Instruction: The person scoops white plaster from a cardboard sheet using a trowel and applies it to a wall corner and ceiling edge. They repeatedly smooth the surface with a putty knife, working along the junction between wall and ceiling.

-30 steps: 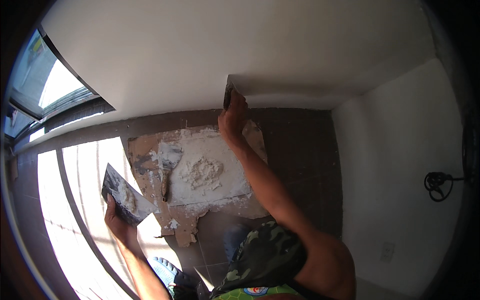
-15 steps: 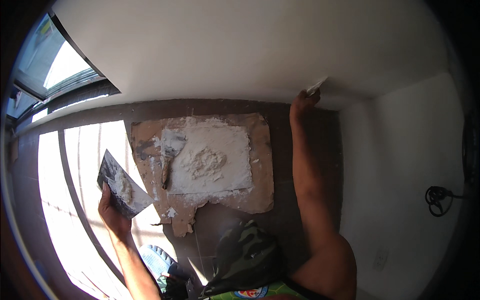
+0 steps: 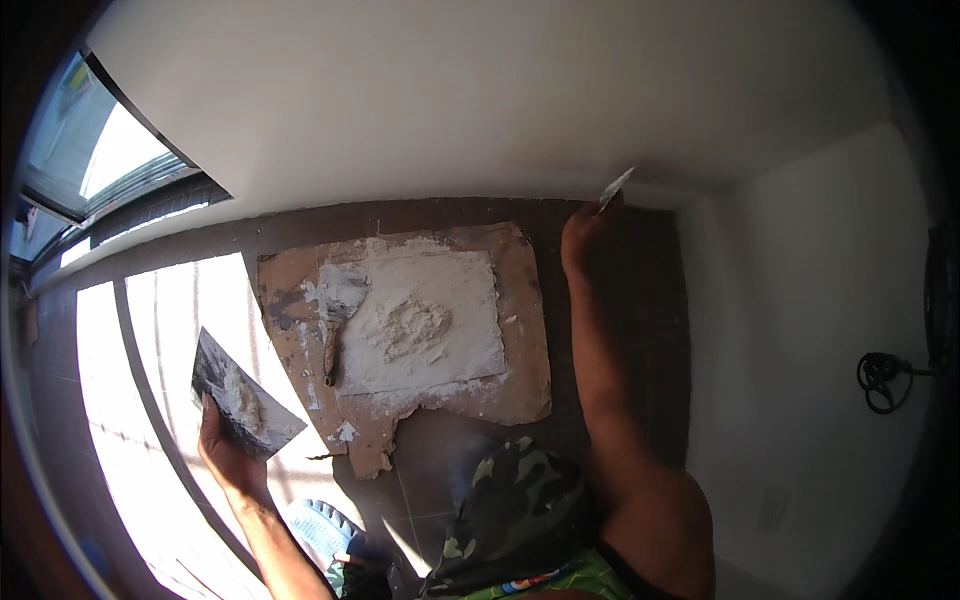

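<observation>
Head view hides the right hand (image 3: 583,228) fingers gripping a putty knife (image 3: 615,187), its pale blade against the white wall (image 3: 450,110) base. Left hand (image 3: 228,452) clasps a plaster-smeared hawk (image 3: 243,396).

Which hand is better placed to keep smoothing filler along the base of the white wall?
Right. The right hand already holds a putty knife with its blade at the foot of the white wall. The left hand is low by the window light, holding a plaster-loaded flat blade.
</observation>
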{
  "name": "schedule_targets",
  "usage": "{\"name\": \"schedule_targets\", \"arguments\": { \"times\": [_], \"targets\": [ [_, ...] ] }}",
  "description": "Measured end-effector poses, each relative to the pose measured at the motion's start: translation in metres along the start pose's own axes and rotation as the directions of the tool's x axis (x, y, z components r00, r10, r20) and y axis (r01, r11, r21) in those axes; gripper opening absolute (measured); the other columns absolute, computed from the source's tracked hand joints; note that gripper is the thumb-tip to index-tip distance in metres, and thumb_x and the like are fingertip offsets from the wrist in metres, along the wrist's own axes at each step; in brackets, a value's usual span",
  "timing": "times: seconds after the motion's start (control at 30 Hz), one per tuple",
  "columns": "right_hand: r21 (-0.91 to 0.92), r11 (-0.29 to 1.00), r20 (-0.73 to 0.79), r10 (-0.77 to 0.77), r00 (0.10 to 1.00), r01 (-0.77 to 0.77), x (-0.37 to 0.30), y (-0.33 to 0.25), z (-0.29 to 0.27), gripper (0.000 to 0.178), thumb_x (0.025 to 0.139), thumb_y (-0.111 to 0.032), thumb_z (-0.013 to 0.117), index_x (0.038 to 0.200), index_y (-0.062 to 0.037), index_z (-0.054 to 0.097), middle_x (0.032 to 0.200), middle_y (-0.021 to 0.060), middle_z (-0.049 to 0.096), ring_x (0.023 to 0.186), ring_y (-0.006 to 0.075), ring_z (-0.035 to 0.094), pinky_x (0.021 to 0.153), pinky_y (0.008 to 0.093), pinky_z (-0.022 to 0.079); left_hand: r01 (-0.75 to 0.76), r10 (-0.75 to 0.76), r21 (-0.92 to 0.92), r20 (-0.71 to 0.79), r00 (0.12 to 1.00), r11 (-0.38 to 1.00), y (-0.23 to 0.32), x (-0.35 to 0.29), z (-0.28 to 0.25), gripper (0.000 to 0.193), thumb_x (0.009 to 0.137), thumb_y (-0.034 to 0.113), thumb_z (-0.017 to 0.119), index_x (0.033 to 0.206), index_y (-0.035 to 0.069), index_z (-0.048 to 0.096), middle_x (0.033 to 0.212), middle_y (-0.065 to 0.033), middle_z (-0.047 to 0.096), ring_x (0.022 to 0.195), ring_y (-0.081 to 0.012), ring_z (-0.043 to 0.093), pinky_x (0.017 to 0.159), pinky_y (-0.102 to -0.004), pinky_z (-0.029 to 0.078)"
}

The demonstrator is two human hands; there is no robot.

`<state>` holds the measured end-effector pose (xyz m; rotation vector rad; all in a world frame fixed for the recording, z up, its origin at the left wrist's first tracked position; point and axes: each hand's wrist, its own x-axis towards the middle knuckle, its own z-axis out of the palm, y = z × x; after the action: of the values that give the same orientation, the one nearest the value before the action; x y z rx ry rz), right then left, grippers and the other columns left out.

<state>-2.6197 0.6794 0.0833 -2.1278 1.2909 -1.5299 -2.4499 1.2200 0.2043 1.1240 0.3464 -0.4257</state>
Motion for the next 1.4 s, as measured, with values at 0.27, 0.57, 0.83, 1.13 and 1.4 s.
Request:
{"name": "schedule_targets", "arguments": {
  "times": [0.27,0.57,0.83,1.13,1.4],
  "targets": [
    [-0.364,0.932,0.298,0.114,0.948,0.002,0.07,0.096,-0.001,0.051,0.088,0.001,0.053,0.135,0.0081,0.038,0.118,0.0266,0.052,0.116,0.0428,0.052,0.101,0.048,0.04,0.057,-0.048,-0.119,0.076,0.996,0.991,-0.017,0.015,0.007,0.039,0.102,0.026,0.051,0.125,-0.004,0.057,0.114,-0.0134,0.066,0.1,-0.0223,0.066,0.088,-0.036,0.054],
    [0.174,0.855,0.147,0.469,0.871,-0.489,0.112,0.066,-0.042,0.053,0.086,-0.003,0.05,0.138,0.0022,0.039,0.12,0.024,0.052,0.116,0.041,0.053,0.096,0.0484,0.044,0.081,-0.067,-0.122,0.112,0.991,0.989,-0.01,0.015,0.007,0.04,0.102,0.025,0.049,0.13,-0.003,0.054,0.12,-0.0125,0.064,0.107,-0.0227,0.064,0.095,-0.0368,0.051],
    [-0.154,0.953,0.197,-0.227,0.954,0.259,-0.029,-0.095,0.049,0.058,0.086,-0.003,0.066,0.139,-0.0016,0.042,0.123,0.0236,0.045,0.111,0.0389,0.051,0.095,0.0479,0.045,0.164,-0.145,-0.141,0.133,0.98,0.976,-0.035,0.01,0.035,0.039,0.102,0.025,0.048,0.129,-0.003,0.054,0.119,-0.0138,0.065,0.106,-0.024,0.065,0.095,-0.0393,0.052],
    [0.072,0.938,0.059,0.336,0.94,-0.34,0.026,0.075,-0.016,0.048,0.099,-0.017,0.053,0.138,0.0081,0.042,0.128,0.0293,0.055,0.122,0.0396,0.054,0.104,0.0426,0.04,0.086,-0.077,-0.071,0.115,0.99,0.994,-0.015,0.016,0.011,0.04,0.102,0.026,0.049,0.129,-0.004,0.054,0.119,-0.0126,0.065,0.104,-0.0228,0.064,0.094,-0.0368,0.05],
    [-0.203,0.935,0.151,0.322,0.935,-0.289,0.066,0.059,-0.019,0.049,0.094,-0.008,0.057,0.137,0.0072,0.04,0.13,0.0304,0.05,0.122,0.0403,0.051,0.103,0.0462,0.039,0.119,-0.114,-0.102,0.051,0.992,0.988,-0.018,0.019,0.004,0.038,0.102,0.025,0.049,0.126,-0.004,0.057,0.114,-0.0128,0.066,0.1,-0.0221,0.065,0.091,-0.0355,0.052]
  ]
}}
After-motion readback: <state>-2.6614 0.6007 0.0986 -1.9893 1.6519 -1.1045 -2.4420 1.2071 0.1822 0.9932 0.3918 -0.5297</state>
